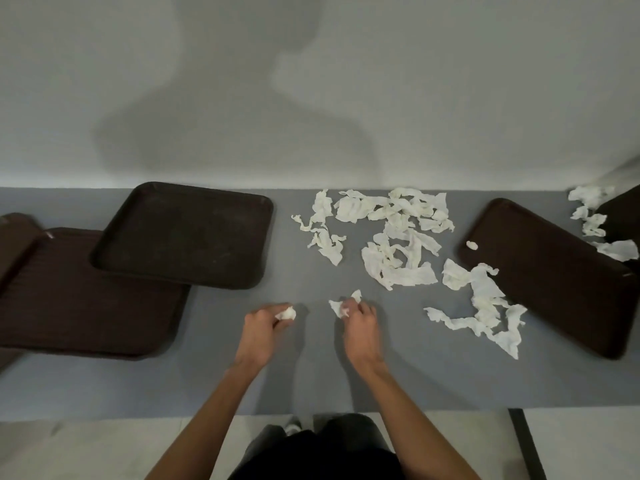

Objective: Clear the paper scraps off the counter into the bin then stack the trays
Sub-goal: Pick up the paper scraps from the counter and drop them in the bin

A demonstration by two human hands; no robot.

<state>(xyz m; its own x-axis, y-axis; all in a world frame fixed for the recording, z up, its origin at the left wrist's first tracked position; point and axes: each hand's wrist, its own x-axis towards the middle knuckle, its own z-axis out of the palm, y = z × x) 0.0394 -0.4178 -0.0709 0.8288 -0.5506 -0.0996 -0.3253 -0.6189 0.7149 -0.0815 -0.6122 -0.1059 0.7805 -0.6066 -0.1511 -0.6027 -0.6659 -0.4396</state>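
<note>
Left hand (263, 329), right hand (362, 327) around scraps (286, 313)

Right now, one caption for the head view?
Left hand grips one paper scrap, right hand another, on the counter between trays.

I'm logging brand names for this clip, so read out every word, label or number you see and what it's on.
No readable text anywhere. The brown trays, the white paper scraps and the grey counter carry no lettering; a tiny pale fleck on one tray rim is too small to read.
</note>
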